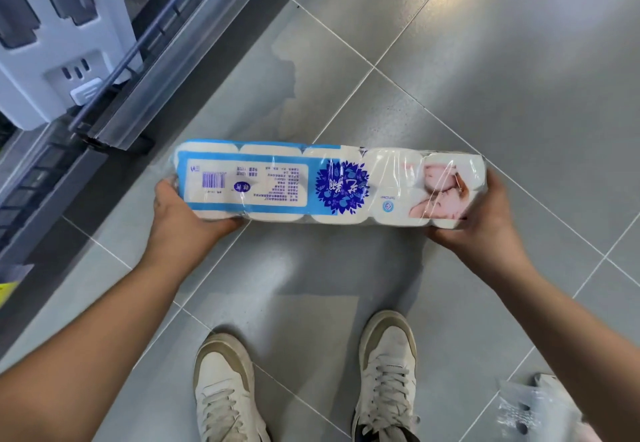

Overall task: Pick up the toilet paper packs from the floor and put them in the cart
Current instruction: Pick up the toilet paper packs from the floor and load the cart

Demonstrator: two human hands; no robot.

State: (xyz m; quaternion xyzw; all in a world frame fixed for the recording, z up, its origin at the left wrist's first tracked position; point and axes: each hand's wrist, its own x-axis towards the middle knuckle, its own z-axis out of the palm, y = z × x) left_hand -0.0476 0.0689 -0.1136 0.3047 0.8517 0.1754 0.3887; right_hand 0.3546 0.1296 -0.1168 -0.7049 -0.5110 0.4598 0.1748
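A long toilet paper pack [329, 185], white rolls in clear wrap with a blue label and a blue flower emblem, is held level above the grey tiled floor. My left hand [183, 213] grips its left end, fingers curled under it. My right hand [481, 216] grips its right end the same way. The cart [114, 70], with grey metal bars and a pale plastic seat part, stands at the upper left, apart from the pack.
My two white sneakers [304, 382] stand on the tiles [485, 60] below the pack. A crumpled clear plastic wrapper [540, 410] lies at the lower right. A dark shelf base runs along the left edge.
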